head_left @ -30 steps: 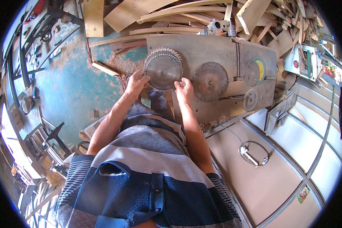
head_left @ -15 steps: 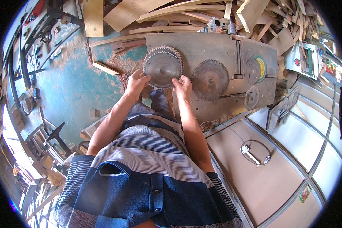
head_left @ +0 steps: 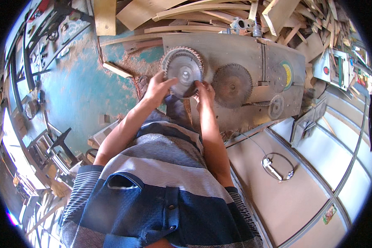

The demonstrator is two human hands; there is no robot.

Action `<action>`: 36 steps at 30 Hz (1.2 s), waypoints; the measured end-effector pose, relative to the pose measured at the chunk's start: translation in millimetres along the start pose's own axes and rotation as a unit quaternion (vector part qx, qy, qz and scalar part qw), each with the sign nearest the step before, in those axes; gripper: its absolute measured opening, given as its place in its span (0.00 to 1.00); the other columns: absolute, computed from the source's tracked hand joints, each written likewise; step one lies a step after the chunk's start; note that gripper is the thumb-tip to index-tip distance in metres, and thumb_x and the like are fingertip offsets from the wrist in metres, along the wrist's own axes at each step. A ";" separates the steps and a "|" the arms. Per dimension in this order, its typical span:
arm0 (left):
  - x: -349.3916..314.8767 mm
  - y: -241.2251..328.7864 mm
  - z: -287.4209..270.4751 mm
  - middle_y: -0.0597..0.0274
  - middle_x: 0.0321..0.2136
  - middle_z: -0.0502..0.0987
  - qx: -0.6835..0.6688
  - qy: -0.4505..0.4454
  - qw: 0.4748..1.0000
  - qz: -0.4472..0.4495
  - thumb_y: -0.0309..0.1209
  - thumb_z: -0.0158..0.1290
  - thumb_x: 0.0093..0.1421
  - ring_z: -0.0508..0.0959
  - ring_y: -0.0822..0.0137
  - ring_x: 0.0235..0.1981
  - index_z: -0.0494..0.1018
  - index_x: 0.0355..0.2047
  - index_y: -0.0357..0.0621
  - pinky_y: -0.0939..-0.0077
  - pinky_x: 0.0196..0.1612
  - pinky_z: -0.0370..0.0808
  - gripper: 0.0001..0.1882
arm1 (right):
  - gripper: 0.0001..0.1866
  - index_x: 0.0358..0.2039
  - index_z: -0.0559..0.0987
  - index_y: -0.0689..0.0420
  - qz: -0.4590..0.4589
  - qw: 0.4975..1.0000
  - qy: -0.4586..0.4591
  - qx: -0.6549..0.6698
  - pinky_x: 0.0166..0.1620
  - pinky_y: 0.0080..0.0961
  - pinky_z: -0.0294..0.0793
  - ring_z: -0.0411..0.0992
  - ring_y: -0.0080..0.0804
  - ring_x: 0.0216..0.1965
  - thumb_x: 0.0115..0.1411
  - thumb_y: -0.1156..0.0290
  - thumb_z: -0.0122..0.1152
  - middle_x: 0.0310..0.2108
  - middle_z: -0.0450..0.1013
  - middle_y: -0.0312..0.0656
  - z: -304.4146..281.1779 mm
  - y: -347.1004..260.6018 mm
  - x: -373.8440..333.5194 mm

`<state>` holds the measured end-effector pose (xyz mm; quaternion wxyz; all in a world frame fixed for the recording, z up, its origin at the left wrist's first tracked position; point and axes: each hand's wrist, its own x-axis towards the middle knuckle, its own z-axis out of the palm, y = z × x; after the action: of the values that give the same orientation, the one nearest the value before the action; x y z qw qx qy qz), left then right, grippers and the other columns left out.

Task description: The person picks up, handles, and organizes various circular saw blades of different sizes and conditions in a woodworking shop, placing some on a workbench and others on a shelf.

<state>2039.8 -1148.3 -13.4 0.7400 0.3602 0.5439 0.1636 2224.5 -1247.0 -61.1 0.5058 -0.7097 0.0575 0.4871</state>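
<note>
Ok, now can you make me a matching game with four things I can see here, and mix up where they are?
Things:
1. shiny saw blade
2. big dark saw blade
3. white thing on a looped cable
4. wood pieces

Places:
A. on the beige panel, lower right in the picture
B. heaped beyond the grey table
C. between the left hand and the right hand
D. lying on the grey table, just right of the right hand

Right pairs: 1-C, 2-D, 3-A, 4-B
</note>
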 end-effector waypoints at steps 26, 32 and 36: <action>-60.1 20.9 0.3 0.54 0.65 0.71 -0.353 -0.206 0.886 -0.220 0.67 0.37 0.70 0.73 0.54 0.63 0.65 0.69 0.44 0.50 0.68 0.67 0.43 | 0.21 0.50 0.79 0.64 -0.051 0.988 -0.117 -0.092 0.50 0.27 0.72 0.73 0.28 0.44 0.69 0.58 0.61 0.43 0.77 0.40 -11.4 -20.3 -61.0; -77.0 18.7 -64.5 0.52 0.66 0.69 -0.455 -0.109 0.870 -0.156 0.62 0.41 0.71 0.71 0.51 0.65 0.64 0.69 0.46 0.44 0.67 0.67 0.39 | 0.19 0.52 0.79 0.62 -0.315 0.879 -0.117 -0.338 0.51 0.38 0.78 0.80 0.44 0.48 0.68 0.62 0.63 0.44 0.81 0.56 31.3 -24.7 -45.1; -97.5 5.3 -99.7 0.48 0.67 0.67 -0.483 -0.048 0.868 -0.109 0.64 0.37 0.72 0.69 0.47 0.66 0.62 0.70 0.45 0.44 0.68 0.66 0.40 | 0.23 0.52 0.80 0.62 -0.405 0.767 0.002 -0.498 0.45 0.41 0.79 0.80 0.48 0.40 0.58 0.66 0.72 0.38 0.80 0.51 37.5 -61.4 1.8</action>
<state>1914.1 -1171.1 42.6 0.8598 -0.0961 0.3966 0.3069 2236.9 -1187.7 -22.3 0.2313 -0.8204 -0.4850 0.1956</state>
